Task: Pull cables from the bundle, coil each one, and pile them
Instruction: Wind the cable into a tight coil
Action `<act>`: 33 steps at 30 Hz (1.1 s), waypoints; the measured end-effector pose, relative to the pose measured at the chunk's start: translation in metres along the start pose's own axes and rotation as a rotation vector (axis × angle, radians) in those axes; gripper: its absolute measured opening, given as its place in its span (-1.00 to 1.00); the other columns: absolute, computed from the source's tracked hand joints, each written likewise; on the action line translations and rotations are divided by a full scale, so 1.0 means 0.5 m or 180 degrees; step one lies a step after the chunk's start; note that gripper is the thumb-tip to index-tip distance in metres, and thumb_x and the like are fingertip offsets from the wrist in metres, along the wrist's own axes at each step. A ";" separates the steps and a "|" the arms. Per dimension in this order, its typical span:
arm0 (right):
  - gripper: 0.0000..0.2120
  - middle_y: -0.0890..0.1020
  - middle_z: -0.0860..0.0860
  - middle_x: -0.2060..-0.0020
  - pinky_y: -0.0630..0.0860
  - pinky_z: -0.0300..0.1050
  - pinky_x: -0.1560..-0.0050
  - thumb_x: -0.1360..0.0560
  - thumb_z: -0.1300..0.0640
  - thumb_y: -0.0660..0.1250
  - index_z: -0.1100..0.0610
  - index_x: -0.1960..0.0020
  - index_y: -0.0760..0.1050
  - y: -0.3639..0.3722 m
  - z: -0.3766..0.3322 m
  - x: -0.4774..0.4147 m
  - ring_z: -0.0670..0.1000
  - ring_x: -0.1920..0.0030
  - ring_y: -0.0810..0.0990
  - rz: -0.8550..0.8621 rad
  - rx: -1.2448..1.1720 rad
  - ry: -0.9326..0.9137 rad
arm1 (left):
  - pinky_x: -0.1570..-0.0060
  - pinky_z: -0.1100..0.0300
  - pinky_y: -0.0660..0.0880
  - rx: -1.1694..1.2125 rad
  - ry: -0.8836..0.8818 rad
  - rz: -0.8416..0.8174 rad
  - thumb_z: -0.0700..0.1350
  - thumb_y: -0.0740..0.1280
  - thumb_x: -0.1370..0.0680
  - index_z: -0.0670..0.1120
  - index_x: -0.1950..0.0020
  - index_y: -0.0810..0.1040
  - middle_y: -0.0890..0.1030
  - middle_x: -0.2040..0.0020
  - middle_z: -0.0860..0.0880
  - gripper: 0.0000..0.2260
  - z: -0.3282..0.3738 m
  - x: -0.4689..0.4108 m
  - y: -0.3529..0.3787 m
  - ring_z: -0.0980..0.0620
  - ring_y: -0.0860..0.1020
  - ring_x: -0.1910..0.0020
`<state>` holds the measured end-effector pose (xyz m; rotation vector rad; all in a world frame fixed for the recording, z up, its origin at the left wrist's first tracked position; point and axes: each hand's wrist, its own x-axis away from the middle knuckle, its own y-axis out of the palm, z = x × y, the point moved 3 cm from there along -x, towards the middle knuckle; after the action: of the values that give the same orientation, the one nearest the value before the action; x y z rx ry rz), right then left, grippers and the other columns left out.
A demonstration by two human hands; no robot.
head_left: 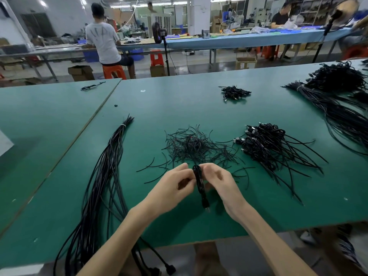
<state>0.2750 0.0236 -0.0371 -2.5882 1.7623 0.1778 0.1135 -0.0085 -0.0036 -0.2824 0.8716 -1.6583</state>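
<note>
Coiling step at the bench front edge: our left hand and right hand both clamp the coil; next we likely grab one of the ties, then pile it.

- The place is a factory floor where cables are assembled.
- A long green worktable carries a black cable bundle at nine o'clock, a heap of wire offcuts at twelve and a pile of coiled cables at two.
- At eleven o'clock a worker sits on an orange stool at another long bench; a second worker sits at one.
- Cardboard boxes and a blue bin stand on the floor.
</note>
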 end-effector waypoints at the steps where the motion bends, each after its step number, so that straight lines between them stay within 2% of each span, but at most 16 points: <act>1: -0.71 0.72 -0.06 -0.06 0.57 -0.15 -0.19 -0.53 -0.25 0.37 -0.12 -0.12 0.64 0.000 -0.003 0.000 -0.04 -0.15 0.65 -0.0009 0.0119 -0.0095 | 0.22 0.19 0.35 -0.0063 -0.0004 0.0039 -0.23 0.32 -0.64 -0.02 0.18 0.50 0.42 0.18 0.00 -0.79 -0.002 -0.001 0.003 0.05 0.40 0.27; 4: -0.83 0.67 -0.16 0.04 0.56 -0.15 -0.13 -0.51 -0.05 0.49 -0.16 -0.09 0.63 -0.006 -0.004 -0.002 -0.10 -0.03 0.59 0.0123 0.0220 -0.0304 | 0.24 0.13 0.36 -0.0084 -0.0067 0.0120 -0.21 0.31 -0.65 -0.01 0.19 0.46 0.42 0.19 -0.02 -0.77 -0.005 -0.006 0.010 0.00 0.39 0.27; 7: -0.82 0.58 -0.21 0.16 0.53 -0.19 -0.09 -0.46 0.00 0.52 -0.18 -0.05 0.64 -0.012 -0.001 -0.001 -0.14 0.06 0.51 0.0312 0.0038 -0.0289 | 0.24 0.21 0.33 -0.0032 -0.0100 0.0085 -0.21 0.29 -0.65 -0.07 0.18 0.48 0.43 0.19 0.00 -0.79 -0.003 -0.009 0.013 0.05 0.38 0.28; 11: -0.85 0.55 -0.18 0.21 0.50 -0.25 -0.05 -0.47 0.10 0.52 -0.04 0.01 0.60 -0.010 -0.003 0.003 -0.14 0.13 0.49 0.0323 -0.0162 -0.0444 | 0.23 0.25 0.32 0.0155 -0.0217 0.0095 -0.21 0.28 -0.67 -0.12 0.20 0.46 0.42 0.24 0.05 -0.76 -0.002 -0.014 0.009 0.12 0.36 0.28; 14: -0.82 0.54 -0.12 0.19 0.48 -0.11 0.05 -0.54 0.19 0.48 -0.04 0.00 0.55 -0.004 -0.007 0.003 -0.06 0.15 0.49 0.0384 0.0340 -0.0688 | 0.24 0.21 0.33 -0.0004 -0.0270 0.0273 -0.21 0.29 -0.66 -0.07 0.23 0.44 0.44 0.26 0.06 -0.74 -0.001 -0.018 0.009 0.10 0.37 0.29; 17: -0.72 0.58 -0.12 0.16 0.47 -0.20 0.13 -0.56 0.31 0.44 -0.06 -0.05 0.52 0.009 -0.013 0.009 -0.08 0.19 0.54 0.0499 0.0874 -0.1035 | 0.20 0.11 0.41 -0.0237 -0.0319 0.0579 -0.19 0.30 -0.65 -0.14 0.19 0.49 0.47 0.21 0.02 -0.79 -0.005 -0.020 -0.003 0.00 0.45 0.25; 19: -0.70 0.57 -0.16 0.11 0.48 -0.23 0.13 -0.55 0.34 0.40 -0.05 -0.08 0.51 0.018 -0.015 0.018 -0.05 0.18 0.55 0.0556 0.1502 -0.1363 | 0.21 0.17 0.39 -0.0356 -0.0289 0.0690 -0.18 0.30 -0.65 -0.13 0.18 0.48 0.46 0.21 0.05 -0.80 -0.003 -0.019 -0.013 0.02 0.43 0.24; 22: -0.78 0.56 -0.22 0.02 0.52 -0.28 0.11 -0.59 0.25 0.33 0.00 -0.16 0.52 0.027 -0.020 0.033 -0.14 0.10 0.58 0.0542 0.2075 -0.1792 | 0.25 0.24 0.35 -0.0338 -0.0333 0.0842 -0.18 0.30 -0.66 -0.07 0.22 0.45 0.45 0.22 0.06 -0.76 0.002 -0.014 -0.023 0.04 0.40 0.26; 25: -0.83 0.62 -0.15 -0.02 0.35 -0.52 0.11 -0.61 0.22 0.30 0.10 -0.17 0.59 0.045 -0.026 0.044 -0.41 0.11 0.46 0.0460 0.2532 -0.2106 | 0.25 0.34 0.32 -0.0023 -0.0506 0.1133 -0.21 0.30 -0.66 0.02 0.25 0.42 0.45 0.26 0.09 -0.70 -0.004 -0.009 -0.032 0.13 0.40 0.29; 27: -0.89 0.63 -0.11 0.02 0.26 -0.56 0.16 -0.63 0.20 0.31 0.14 -0.11 0.60 0.055 -0.025 0.047 -0.48 0.18 0.40 0.0299 0.2662 -0.2166 | 0.24 0.37 0.32 0.0023 -0.0506 0.1164 -0.23 0.31 -0.65 0.02 0.26 0.42 0.45 0.26 0.08 -0.70 -0.009 -0.006 -0.035 0.17 0.40 0.31; 28: -0.90 0.62 -0.12 0.06 0.25 -0.54 0.20 -0.64 0.15 0.31 0.13 -0.06 0.59 0.057 -0.025 0.046 -0.46 0.22 0.41 0.0225 0.2671 -0.2129 | 0.25 0.36 0.31 -0.0068 -0.0429 0.1109 -0.24 0.33 -0.64 0.00 0.25 0.42 0.44 0.25 0.07 -0.71 -0.010 -0.004 -0.035 0.16 0.40 0.31; 30: -0.79 0.56 -0.14 0.20 0.26 -0.46 0.26 -0.67 0.01 0.27 0.09 0.06 0.54 0.054 -0.023 0.039 -0.31 0.30 0.44 0.0135 0.2507 -0.1865 | 0.26 0.32 0.30 -0.0467 -0.0170 0.0852 -0.25 0.36 -0.60 -0.04 0.22 0.41 0.41 0.21 0.08 -0.76 -0.008 0.000 -0.031 0.11 0.38 0.30; 33: -0.77 0.61 -0.02 0.32 0.39 -0.31 0.35 -0.65 -0.06 0.32 0.04 0.11 0.53 0.031 -0.015 0.022 -0.11 0.41 0.54 0.0031 0.1354 -0.0952 | 0.29 0.14 0.39 -0.1018 0.0221 0.0643 -0.15 0.32 -0.63 -0.04 0.13 0.40 0.35 0.15 0.10 -0.83 -0.003 0.006 -0.021 0.03 0.36 0.30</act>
<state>0.2654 0.0072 -0.0298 -2.1299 1.5136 0.1588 0.1037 -0.0103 0.0016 -0.3450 1.1807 -1.3463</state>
